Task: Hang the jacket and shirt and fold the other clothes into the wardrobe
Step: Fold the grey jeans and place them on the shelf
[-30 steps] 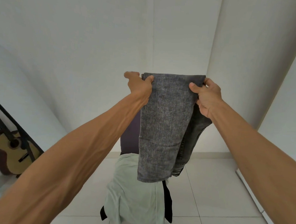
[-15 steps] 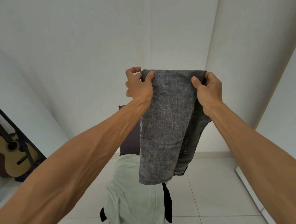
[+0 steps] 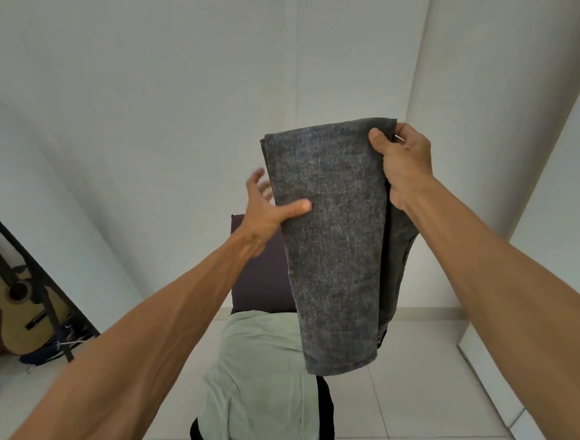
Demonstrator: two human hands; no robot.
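Indoors | white walls [image 3: 154, 73] | tiled floor [image 3: 423, 401] | guitar [image 3: 17, 314] at left | jeans [image 3: 335, 240] aloft

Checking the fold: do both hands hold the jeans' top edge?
No, the right hand grips the jeans on top; the left hand is lower, at their side.

So the folded grey denim jeans [image 3: 332, 240] hang out front, above the dark padded chair [image 3: 260, 279]. The right hand [image 3: 406, 162] grips their top right corner, and the left hand [image 3: 268, 211] is at their left edge, thumb on the front face and fingers spread past the edge. A pale green cloth garment [image 3: 257, 372] is draped over the chair seat, below the jeans. Off at the floor's left edge, a wooden acoustic guitar [image 3: 11, 310] leans on the wall behind a black slanted metal frame [image 3: 38, 269]. A white cabinet front [image 3: 562, 239] runs along the floor's right edge.
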